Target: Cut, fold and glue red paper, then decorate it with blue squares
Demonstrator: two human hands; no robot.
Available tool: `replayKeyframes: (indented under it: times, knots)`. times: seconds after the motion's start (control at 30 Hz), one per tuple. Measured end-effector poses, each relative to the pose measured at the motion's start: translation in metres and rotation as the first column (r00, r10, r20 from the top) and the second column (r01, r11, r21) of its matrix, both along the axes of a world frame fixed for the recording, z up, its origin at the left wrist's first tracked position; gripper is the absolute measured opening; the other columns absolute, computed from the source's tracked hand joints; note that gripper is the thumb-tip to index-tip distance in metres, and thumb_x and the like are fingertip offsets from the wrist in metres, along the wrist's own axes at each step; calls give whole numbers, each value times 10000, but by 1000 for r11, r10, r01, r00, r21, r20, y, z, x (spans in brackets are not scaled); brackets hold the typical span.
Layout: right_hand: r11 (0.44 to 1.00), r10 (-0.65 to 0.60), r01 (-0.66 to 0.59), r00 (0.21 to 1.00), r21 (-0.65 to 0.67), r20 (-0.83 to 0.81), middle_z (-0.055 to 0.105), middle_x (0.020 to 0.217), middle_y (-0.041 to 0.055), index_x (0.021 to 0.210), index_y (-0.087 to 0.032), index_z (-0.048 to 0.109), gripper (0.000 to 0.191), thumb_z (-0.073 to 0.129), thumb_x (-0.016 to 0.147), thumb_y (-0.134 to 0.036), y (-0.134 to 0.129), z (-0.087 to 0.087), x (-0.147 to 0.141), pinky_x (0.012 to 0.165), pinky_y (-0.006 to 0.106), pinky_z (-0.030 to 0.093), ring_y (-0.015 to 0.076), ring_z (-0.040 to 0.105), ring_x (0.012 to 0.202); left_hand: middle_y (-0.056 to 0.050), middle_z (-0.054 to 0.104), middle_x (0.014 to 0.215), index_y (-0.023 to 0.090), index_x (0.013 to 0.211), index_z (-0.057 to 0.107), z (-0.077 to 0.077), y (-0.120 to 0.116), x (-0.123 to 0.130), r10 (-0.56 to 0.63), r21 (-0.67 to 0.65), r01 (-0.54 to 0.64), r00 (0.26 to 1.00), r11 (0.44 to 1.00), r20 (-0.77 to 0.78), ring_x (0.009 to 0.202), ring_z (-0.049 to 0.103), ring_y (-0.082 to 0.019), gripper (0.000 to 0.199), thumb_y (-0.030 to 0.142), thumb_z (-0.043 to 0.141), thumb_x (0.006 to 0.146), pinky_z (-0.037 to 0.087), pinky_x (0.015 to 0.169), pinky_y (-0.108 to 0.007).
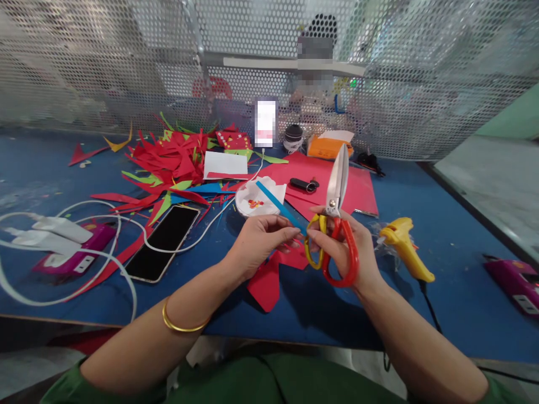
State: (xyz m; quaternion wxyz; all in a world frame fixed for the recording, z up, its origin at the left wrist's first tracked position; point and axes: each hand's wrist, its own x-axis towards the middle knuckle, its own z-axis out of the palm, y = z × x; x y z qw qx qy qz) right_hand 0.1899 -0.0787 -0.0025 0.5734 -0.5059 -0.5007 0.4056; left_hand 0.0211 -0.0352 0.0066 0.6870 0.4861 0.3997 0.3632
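Green garment (261,381), blue strip (275,201) in left fingers (287,234), scissors (334,207) in right fingers (330,244), white bowl (240,208) beyond (red-yellow bits (255,203) inside).

left hand (265,241) and right hand (351,244) meet at one end of a blue strip (278,203); the right also grips scissors (334,206), blades up. a phone (165,241) and glue gun (405,247) lie on the worktop (455,224).
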Motion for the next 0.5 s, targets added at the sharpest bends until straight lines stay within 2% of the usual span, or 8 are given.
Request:
replayKeyframes:
  times: [0.17, 0.5]
  knots:
    - [999, 44, -44, 999, 16, 10, 636, 714, -48, 1099, -240, 633, 394, 796, 763, -368, 0, -2, 0, 505, 269, 535, 122, 612, 535, -14, 697, 646, 136, 716, 686, -2, -1, 1, -14, 18, 14, 1000, 1000, -14, 611, 667, -103, 109, 214, 757, 747, 493, 587, -200]
    - [998, 54, -54, 998, 33, 16, 637, 718, -50, 1082, -239, 642, 365, 792, 758, -312, 0, -2, 0, 493, 253, 520, 113, 604, 531, -1, 685, 658, 143, 725, 650, -3, 0, 1, -5, 52, 7, 999, 999, -35, 633, 663, -108, 157, 232, 779, 727, 506, 610, -216]
